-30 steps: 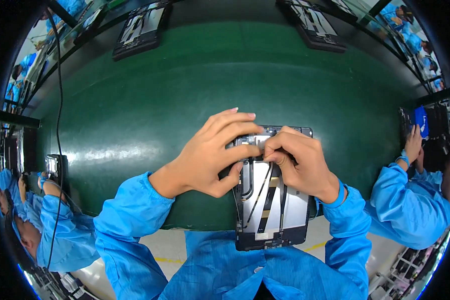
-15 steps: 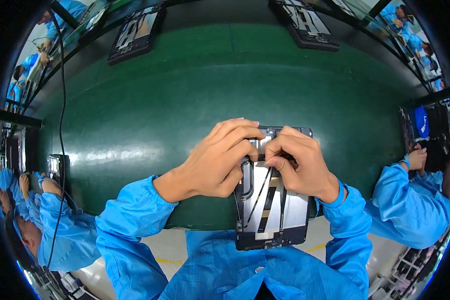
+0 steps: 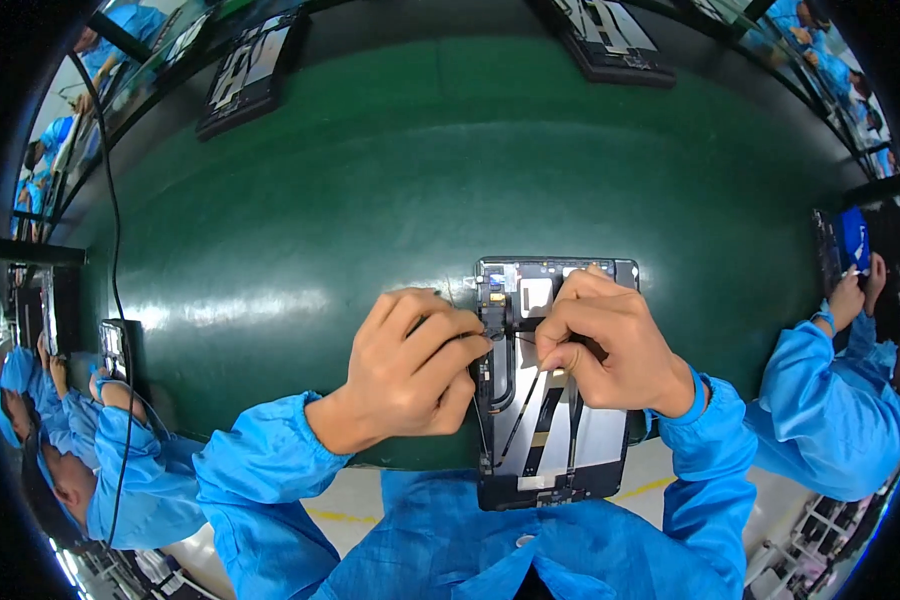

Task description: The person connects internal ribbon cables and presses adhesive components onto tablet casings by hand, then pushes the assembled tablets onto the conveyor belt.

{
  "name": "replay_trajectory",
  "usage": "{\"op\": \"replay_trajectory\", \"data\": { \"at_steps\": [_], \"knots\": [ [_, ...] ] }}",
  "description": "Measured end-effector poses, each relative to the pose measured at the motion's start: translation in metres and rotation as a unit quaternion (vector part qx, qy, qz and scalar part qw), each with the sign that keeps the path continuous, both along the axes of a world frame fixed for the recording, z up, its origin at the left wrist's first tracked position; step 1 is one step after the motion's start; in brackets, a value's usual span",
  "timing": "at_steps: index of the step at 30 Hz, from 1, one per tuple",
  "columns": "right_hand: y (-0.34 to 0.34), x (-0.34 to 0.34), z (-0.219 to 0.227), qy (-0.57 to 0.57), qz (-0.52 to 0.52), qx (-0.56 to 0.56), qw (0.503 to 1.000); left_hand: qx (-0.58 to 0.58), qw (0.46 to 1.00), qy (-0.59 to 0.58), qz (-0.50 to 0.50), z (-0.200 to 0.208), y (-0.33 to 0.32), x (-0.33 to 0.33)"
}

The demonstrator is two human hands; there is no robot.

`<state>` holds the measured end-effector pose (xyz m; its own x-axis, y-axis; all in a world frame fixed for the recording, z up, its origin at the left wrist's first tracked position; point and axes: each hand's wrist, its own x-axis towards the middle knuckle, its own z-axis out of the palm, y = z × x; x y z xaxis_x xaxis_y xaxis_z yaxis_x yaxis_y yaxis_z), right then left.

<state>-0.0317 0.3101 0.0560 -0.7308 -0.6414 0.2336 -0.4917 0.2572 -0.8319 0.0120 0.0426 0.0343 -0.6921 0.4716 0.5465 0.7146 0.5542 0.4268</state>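
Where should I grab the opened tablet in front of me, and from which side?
Probably by the lower stretch of its long side edges, coming from left and right. The tablet lies open side up, with thin strips running over its pale middle, so a rim hold should spare them.

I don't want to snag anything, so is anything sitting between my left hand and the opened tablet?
Nothing visible. Your left hand is right at the upper left edge of the opened tablet; your right hand is over its right side.
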Motion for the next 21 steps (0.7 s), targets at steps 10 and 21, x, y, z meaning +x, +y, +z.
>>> {"op": "replay_trajectory", "data": {
  "at_steps": [10, 21],
  "knots": [
    [0.005, 0.002, 0.003, -0.041, 0.025, -0.015, 0.999, -0.077, 0.996, -0.038, 0.038, 0.007, 0.007, 0.022],
    [0.004, 0.000, 0.004, -0.045, 0.032, -0.017, 0.998, -0.133, 0.989, -0.062, 0.023, 0.016, 0.014, 0.030]
  ]
}}
